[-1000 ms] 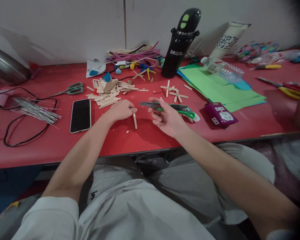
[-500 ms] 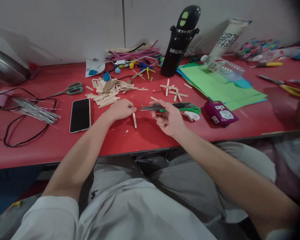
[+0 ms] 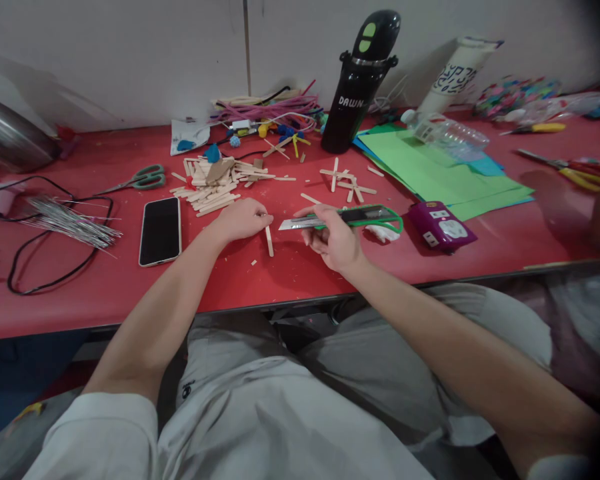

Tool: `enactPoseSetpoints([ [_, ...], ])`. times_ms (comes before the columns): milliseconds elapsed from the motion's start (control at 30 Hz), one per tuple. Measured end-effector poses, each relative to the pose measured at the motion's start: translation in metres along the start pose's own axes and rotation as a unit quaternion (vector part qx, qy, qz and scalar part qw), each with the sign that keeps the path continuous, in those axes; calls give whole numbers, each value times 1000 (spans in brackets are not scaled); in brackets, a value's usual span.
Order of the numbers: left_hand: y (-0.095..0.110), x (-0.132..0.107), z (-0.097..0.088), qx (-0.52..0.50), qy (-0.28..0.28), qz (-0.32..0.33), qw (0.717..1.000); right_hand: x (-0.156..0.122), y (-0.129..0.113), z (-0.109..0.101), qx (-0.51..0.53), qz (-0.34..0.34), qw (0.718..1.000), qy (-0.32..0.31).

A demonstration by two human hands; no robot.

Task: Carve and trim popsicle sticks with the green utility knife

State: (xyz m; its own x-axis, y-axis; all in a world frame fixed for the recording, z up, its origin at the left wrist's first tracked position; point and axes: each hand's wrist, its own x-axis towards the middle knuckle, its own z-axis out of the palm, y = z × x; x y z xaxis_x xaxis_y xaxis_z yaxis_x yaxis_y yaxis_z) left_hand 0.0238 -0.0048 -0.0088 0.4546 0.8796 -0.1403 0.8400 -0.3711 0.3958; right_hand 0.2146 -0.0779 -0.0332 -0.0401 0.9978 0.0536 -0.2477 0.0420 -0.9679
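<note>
Stick (image 3: 269, 243) and knife (image 3: 367, 215) held at the red surface (image 3: 220, 283).
Left hand (image 3: 244, 219) pinches the stick's far end, near end pointing toward the person; right hand (image 3: 336, 240) has fingers closed round the knife, blade bared, tip near the stick but apart. Stick pile (image 3: 217, 187) lies beyond left hand, phone (image 3: 161, 231) to its left; purple box (image 3: 441, 227) right of knife.

A craft workspace is indicated by the red bench (image 3: 105, 287), set against a pale wall (image 3: 130, 60) and strewn with wooden sticks (image 3: 217, 193), sheets of coloured paper (image 3: 455, 183), scissors (image 3: 151, 177), pliers (image 3: 577, 179) and a bundle of thin metal wires (image 3: 77, 225).
</note>
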Motion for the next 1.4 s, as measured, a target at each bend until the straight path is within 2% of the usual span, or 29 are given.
enactPoseSetpoints([
  [167,1,0,0,2,0,-6,1000,-5,4,4,-155,-64,986,-25],
  [233,2,-1,-1,6,-2,-5,1000,-6,6,4,-183,-74,980,-40],
  [633,5,-2,-2,6,-7,-3,1000,-2,15,5,-182,-78,979,-47],
  [1400,5,-2,-2,15,-5,-3,1000,-2,17,5,-182,-75,979,-47],
])
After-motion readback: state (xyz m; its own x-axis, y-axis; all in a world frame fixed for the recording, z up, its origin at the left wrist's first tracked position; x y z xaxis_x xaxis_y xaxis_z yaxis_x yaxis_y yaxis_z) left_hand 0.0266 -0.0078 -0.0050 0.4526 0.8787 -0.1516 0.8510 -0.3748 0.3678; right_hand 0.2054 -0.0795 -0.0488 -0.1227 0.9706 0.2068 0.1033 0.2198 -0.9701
